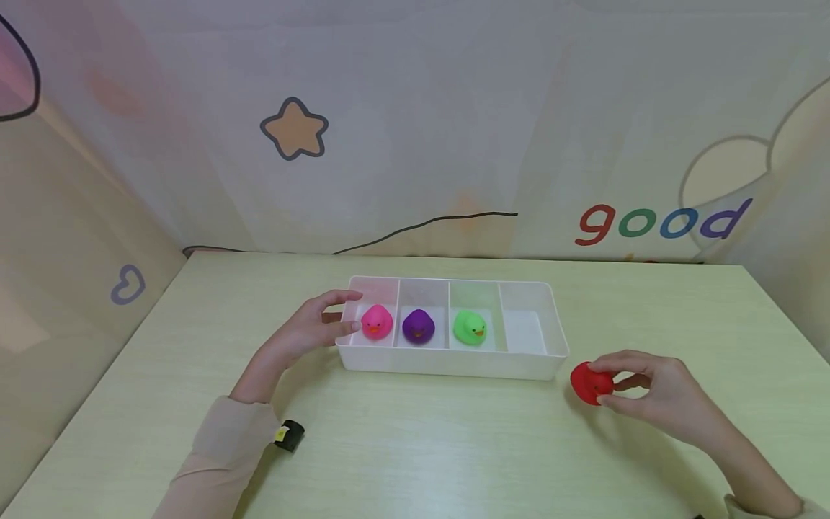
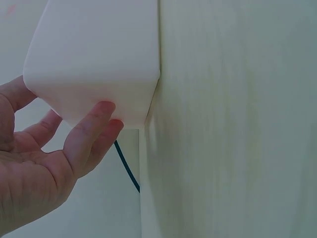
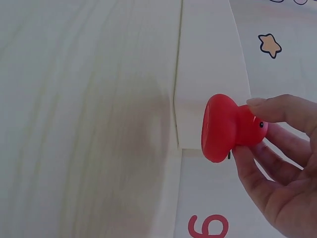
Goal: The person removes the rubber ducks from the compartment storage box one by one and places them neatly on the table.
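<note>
A white tray [image 1: 454, 362] with a row of compartments stands on the table. From the left, its compartments hold a pink rubber duck [image 1: 377, 322], a purple rubber duck [image 1: 418, 327] and a green rubber duck [image 1: 470, 328]; the rightmost one holds nothing. My left hand [image 1: 311, 322] holds the tray's left end, thumb and forefinger over the rim; in the left wrist view, fingertips touch the tray's outer wall [image 2: 99, 54]. Off the tray's front right corner, my right hand [image 1: 668, 393] pinches a red rubber duck [image 1: 590, 383] between thumb and fingers, its base tipped sideways in the right wrist view.
A small black object with a yellow label [image 1: 289, 435] is by the left sleeve. Behind the pale wooden table [image 1: 447, 447] hangs a printed cloth backdrop [image 1: 421, 144] with a star and the word "good".
</note>
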